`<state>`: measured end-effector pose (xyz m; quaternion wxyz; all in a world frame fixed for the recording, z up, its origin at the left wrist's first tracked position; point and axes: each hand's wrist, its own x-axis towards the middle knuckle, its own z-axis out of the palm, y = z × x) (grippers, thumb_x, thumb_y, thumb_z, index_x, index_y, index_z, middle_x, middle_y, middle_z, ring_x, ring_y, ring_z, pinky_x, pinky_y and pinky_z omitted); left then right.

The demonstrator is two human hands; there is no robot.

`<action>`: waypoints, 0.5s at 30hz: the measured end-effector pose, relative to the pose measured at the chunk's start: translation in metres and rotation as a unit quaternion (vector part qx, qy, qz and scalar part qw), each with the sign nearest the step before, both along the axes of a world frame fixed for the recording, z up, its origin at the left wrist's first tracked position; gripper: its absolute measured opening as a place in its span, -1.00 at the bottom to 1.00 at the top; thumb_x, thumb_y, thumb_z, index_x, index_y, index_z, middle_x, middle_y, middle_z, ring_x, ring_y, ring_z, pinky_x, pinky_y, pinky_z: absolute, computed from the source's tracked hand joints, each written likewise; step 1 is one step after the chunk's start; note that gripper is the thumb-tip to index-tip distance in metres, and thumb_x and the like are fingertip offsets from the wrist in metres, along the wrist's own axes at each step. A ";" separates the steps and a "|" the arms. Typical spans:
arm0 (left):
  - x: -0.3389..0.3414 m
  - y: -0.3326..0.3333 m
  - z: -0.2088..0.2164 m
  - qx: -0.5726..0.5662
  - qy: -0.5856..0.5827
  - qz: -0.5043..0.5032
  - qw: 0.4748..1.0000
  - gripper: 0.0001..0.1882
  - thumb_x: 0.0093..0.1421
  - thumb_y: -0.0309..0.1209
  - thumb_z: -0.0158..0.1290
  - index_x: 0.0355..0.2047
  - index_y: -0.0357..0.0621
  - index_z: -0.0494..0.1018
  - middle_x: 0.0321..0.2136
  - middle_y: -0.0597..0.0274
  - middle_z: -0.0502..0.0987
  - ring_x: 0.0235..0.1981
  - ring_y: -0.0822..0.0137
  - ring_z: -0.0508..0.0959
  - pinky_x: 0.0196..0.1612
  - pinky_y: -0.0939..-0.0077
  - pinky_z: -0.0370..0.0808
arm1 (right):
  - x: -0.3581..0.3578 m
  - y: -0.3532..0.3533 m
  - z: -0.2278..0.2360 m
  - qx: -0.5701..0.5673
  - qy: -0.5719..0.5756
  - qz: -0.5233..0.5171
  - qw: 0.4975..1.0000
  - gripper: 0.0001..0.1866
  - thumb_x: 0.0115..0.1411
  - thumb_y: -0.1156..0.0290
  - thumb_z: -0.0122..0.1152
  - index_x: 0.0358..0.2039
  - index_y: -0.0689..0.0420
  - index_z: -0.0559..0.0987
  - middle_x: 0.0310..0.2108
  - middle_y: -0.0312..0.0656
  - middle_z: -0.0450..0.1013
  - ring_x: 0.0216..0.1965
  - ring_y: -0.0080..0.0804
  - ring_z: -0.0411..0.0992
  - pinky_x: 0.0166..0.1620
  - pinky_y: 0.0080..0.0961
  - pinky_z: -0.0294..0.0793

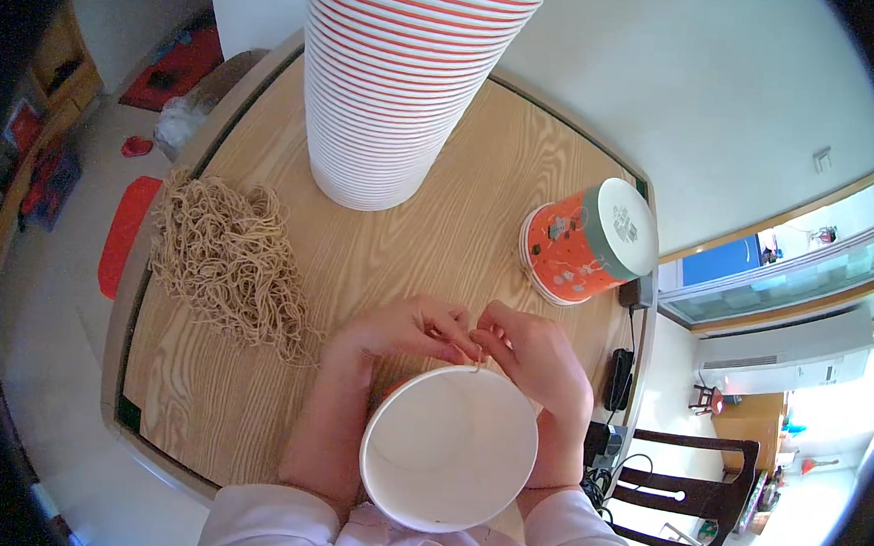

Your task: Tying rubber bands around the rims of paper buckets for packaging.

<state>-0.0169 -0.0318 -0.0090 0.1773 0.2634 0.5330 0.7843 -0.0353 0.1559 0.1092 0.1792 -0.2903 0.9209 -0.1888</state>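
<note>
- Wooden desk (440, 224) beneath.
- Left hand (409, 331) and right hand (536, 357) pinch string (478, 367) beside the tub (449, 450).
- Tub: probably light, stiff, dentable; best held by its rim.

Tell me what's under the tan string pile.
Wooden tabletop shows beside the string pile and through its loose near end; whatever lies beneath the dense middle is covered.

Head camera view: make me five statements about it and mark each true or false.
1. The left hand and right hand are close together near the open tub. True.
2. The open tub is upside down. False: its white inside shows.
3. The tangled cord lies to the left of the hands. True.
4. The tall stack is all green. False: it is white with red bands.
5. The orange-and-green tub stands right of the stack. True.
</note>
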 end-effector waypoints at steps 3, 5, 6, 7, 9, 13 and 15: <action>0.000 -0.001 0.004 -0.028 -0.013 -0.027 0.999 -0.81 0.06 -0.47 0.25 -0.27 -0.13 0.62 -0.38 0.36 0.51 -0.31 0.54 0.45 -0.26 0.61 0.38 | 0.003 -0.003 0.005 -0.020 0.023 -0.015 0.999 -0.86 0.17 0.39 0.20 -0.35 0.17 0.49 -0.47 -0.02 0.51 -0.41 -0.02 0.51 -0.38 -0.29 0.44; 0.001 -0.001 0.007 -0.034 -0.044 -0.035 0.998 -0.85 0.07 -0.46 0.24 -0.31 -0.14 0.60 -0.36 0.35 0.53 -0.30 0.55 0.46 -0.25 0.60 0.38 | 0.003 -0.002 0.008 -0.030 0.016 -0.021 0.999 -0.87 0.17 0.42 0.20 -0.36 0.20 0.50 -0.48 -0.03 0.50 -0.43 -0.06 0.50 -0.39 -0.32 0.44; 0.003 -0.001 0.009 -0.010 -0.065 -0.035 0.997 -0.89 0.08 -0.45 0.23 -0.36 -0.15 0.57 -0.40 0.36 0.51 -0.32 0.55 0.44 -0.25 0.60 0.37 | 0.004 -0.003 0.010 -0.030 0.014 -0.018 0.999 -0.87 0.17 0.42 0.20 -0.36 0.20 0.50 -0.48 -0.03 0.50 -0.43 -0.06 0.50 -0.39 -0.32 0.44; 0.004 -0.001 0.009 0.015 -0.086 -0.035 0.996 -0.91 0.09 -0.44 0.21 -0.41 -0.16 0.53 -0.43 0.37 0.48 -0.33 0.55 0.43 -0.26 0.59 0.35 | 0.005 -0.004 0.014 -0.053 -0.013 -0.009 0.998 -0.88 0.16 0.44 0.20 -0.36 0.22 0.51 -0.49 -0.03 0.50 -0.44 -0.08 0.50 -0.37 -0.34 0.44; 0.001 0.004 0.005 0.060 -0.079 -0.029 0.995 -0.87 0.09 -0.40 0.21 -0.47 -0.17 0.51 -0.46 0.38 0.44 -0.35 0.53 0.40 -0.26 0.59 0.32 | 0.007 -0.004 0.024 -0.071 -0.037 -0.004 0.997 -0.89 0.16 0.45 0.19 -0.36 0.24 0.52 -0.50 -0.03 0.49 -0.45 -0.11 0.50 -0.36 -0.37 0.44; 0.003 0.013 -0.005 0.199 -0.029 -0.014 0.980 -0.77 0.06 -0.27 0.22 -0.53 -0.20 0.57 -0.53 0.42 0.33 -0.39 0.50 0.33 -0.29 0.58 0.25 | 0.009 -0.003 0.026 -0.142 -0.062 0.036 0.987 -0.90 0.11 0.50 0.22 -0.36 0.25 0.56 -0.46 -0.07 0.50 -0.40 -0.17 0.50 -0.30 -0.41 0.45; 0.007 0.011 0.007 0.204 -0.041 -0.014 0.978 -0.76 0.04 -0.26 0.23 -0.49 -0.20 0.60 -0.53 0.41 0.32 -0.38 0.50 0.33 -0.28 0.58 0.24 | 0.007 0.002 0.025 -0.160 -0.061 0.040 0.984 -0.90 0.09 0.52 0.23 -0.36 0.25 0.57 -0.44 -0.08 0.50 -0.39 -0.18 0.50 -0.28 -0.42 0.45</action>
